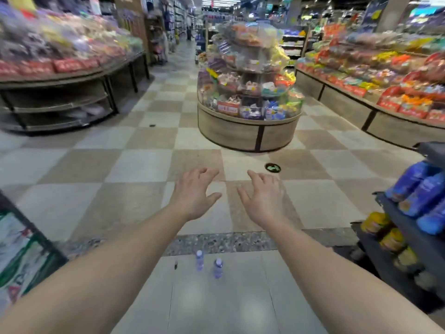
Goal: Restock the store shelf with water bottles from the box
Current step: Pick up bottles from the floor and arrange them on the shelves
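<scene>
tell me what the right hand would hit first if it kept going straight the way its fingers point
Probably nothing nearby: the right hand is open, reaching over bare checkered floor. Further along that line are the round floor sticker and the round candy display, though depth is hard to judge.

Clear plastic bottles (209, 264); glossy tiled floor (134, 165); wood-grain display base (240, 133).

Two small clear water bottles (199, 260) (218, 268) before you: upright on grey floor, side by side, apart, caps on.

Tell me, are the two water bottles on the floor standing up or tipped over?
Upright. Both water bottles stand on their bases, caps up, on the floor.
</scene>
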Demonstrator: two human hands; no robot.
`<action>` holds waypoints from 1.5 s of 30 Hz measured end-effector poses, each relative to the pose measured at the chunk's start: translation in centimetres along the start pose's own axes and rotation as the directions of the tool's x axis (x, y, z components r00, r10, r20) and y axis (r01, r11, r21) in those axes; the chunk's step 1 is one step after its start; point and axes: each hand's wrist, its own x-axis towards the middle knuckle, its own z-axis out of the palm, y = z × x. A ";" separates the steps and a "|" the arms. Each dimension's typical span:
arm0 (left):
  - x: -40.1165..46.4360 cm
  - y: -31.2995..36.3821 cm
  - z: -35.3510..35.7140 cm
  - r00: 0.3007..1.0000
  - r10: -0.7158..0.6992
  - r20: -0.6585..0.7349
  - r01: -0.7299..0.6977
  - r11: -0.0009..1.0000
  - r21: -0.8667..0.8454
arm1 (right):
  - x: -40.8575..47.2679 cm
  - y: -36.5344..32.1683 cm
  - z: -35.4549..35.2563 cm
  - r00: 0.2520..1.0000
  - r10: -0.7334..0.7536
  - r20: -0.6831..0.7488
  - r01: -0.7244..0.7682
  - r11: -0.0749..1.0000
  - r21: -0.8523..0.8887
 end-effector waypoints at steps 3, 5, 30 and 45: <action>3.5 -3.5 2.8 0.997 -0.060 0.046 0.058 0.998 0.029 | 4.1 0.4 5.3 0.996 -0.024 0.082 0.020 0.999 0.048; 5.8 -5.5 4.9 0.992 -0.098 0.083 0.096 0.995 0.026 | 6.8 1.0 8.7 0.989 -0.015 0.146 0.007 0.998 0.056; 20.3 -24.4 40.0 0.742 0.083 0.665 -0.041 0.996 -0.078 | 11.2 12.1 44.9 0.724 0.373 0.580 -0.357 0.922 -0.147; 14.1 -32.8 72.6 0.533 -0.026 0.845 -0.007 0.999 0.035 | -0.3 25.4 73.6 0.378 0.411 0.830 -0.449 0.865 -0.224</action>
